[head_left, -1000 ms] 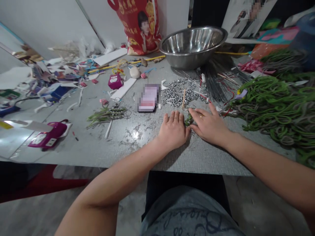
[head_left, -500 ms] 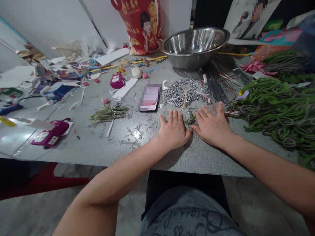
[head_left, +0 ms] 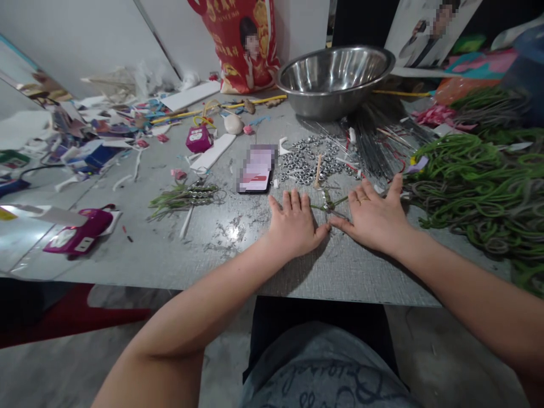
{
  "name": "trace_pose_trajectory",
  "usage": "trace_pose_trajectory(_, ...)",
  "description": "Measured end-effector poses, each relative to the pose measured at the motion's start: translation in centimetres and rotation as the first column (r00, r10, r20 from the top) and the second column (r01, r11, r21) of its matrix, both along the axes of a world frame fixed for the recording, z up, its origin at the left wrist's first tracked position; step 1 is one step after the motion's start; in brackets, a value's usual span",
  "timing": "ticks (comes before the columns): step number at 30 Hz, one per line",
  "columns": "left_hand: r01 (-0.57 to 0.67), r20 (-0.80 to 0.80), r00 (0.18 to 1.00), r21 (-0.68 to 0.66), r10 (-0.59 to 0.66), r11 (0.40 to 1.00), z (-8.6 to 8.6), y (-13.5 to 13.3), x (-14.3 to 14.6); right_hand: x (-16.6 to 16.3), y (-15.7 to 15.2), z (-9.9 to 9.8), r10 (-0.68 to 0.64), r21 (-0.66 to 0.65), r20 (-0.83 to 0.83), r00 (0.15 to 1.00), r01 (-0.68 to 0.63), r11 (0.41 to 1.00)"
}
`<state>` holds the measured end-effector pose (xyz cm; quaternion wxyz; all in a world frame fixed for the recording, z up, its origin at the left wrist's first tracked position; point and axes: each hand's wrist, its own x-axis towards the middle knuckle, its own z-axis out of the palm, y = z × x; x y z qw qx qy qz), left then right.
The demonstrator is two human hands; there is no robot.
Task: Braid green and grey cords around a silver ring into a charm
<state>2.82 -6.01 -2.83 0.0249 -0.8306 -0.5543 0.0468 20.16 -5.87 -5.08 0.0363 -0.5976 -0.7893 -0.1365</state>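
Observation:
My left hand (head_left: 295, 224) lies flat on the table with its fingers spread, palm down. My right hand (head_left: 376, 212) is also flat, fingers apart, its thumb close to the left thumb. Between them is a small piece of green and grey cord (head_left: 326, 201) with something shiny on it; its strands run out sideways toward both hands, and their ends are hidden under the hands. Just beyond lie many silver beads (head_left: 304, 161) and a thin wooden stick (head_left: 318, 171). A phone (head_left: 256, 169) with a lit screen rests past my left fingertips.
A heap of green and grey cords (head_left: 463, 187) covers the right side. Finished-looking beaded cords (head_left: 187, 198) lie left. A steel basin (head_left: 335, 85) and a red bag (head_left: 242, 51) stand at the back. A purple power strip (head_left: 80, 232) sits far left, near scattered scraps.
My hands have moved slightly apart, the right one to the right. The cord between them is now spread out sideways and shows more of its length.

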Motion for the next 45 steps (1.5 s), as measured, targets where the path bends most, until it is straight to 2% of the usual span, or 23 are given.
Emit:
trace_pose_trajectory(3, -0.036, -0.031, 0.999, 0.009, 0.037, 0.999, 0.2, -0.1, 0.0, 0.5, -0.2, 0.2, -0.036, 0.004, 0.008, 0.999, 0.036, 0.999)
trace_pose_trajectory(8, -0.063, -0.067, 0.996, 0.048, 0.066, 0.997, 0.5, -0.3, -0.1, 1.1, -0.4, 0.1, -0.040, 0.090, 0.086, 0.995, 0.032, 0.995)
trace_pose_trajectory(14, -0.022, -0.111, 0.993, 0.144, 0.039, 0.989, 0.2, -0.3, -0.7, 1.2, -0.3, 0.0, 0.000, 0.076, -0.048, 0.999, 0.003, 0.997)
trace_pose_trajectory(16, 0.003, -0.097, 0.995, 0.146, 0.012, 0.989, 0.3, -0.1, -0.9, 1.0, -0.4, 0.3, -0.014, 0.064, -0.014, 1.000, 0.015, 0.998)
trace_pose_trajectory(19, 0.041, 0.005, 0.999, 0.166, -0.043, 0.985, 0.6, 0.5, -1.2, 0.7, -0.5, 1.2, -0.016, 0.052, -0.013, 1.000, 0.017, 0.999)
trace_pose_trajectory(23, 0.136, 0.176, 0.969, 0.202, -0.173, 0.970, 0.6, 1.8, -1.2, 0.3, 0.1, 1.9, 0.104, 0.108, -0.210, 0.972, -0.083, 0.991)
trace_pose_trajectory(26, 0.217, 0.233, 0.937, 0.192, -0.259, 0.957, 0.2, 2.8, -0.8, 0.3, 1.1, 1.4, 0.209, 0.137, -0.310, 0.927, -0.174, 0.975)
trace_pose_trajectory(32, 0.254, 0.257, 0.923, 0.155, -0.287, 0.955, -0.9, 4.1, 0.1, 0.6, 2.4, -0.3, 0.250, 0.111, -0.261, 0.933, -0.228, 0.967)
trace_pose_trajectory(38, 0.309, 0.226, 0.913, 0.157, -0.339, 0.938, -0.7, 3.9, -0.6, 0.0, 1.9, 0.2, 0.313, 0.029, -0.250, 0.916, -0.316, 0.948)
trace_pose_trajectory(41, 0.283, 0.212, 0.932, 0.078, -0.294, 0.956, -0.3, 3.2, -1.0, -0.5, 1.2, 0.7, 0.301, -0.022, -0.243, 0.922, -0.315, 0.949)
trace_pose_trajectory(45, 0.145, 0.195, 0.971, -0.022, -0.138, 0.989, -0.1, 2.3, -0.9, -1.0, 0.3, 0.9, 0.125, -0.137, -0.188, 0.974, -0.152, 0.979)
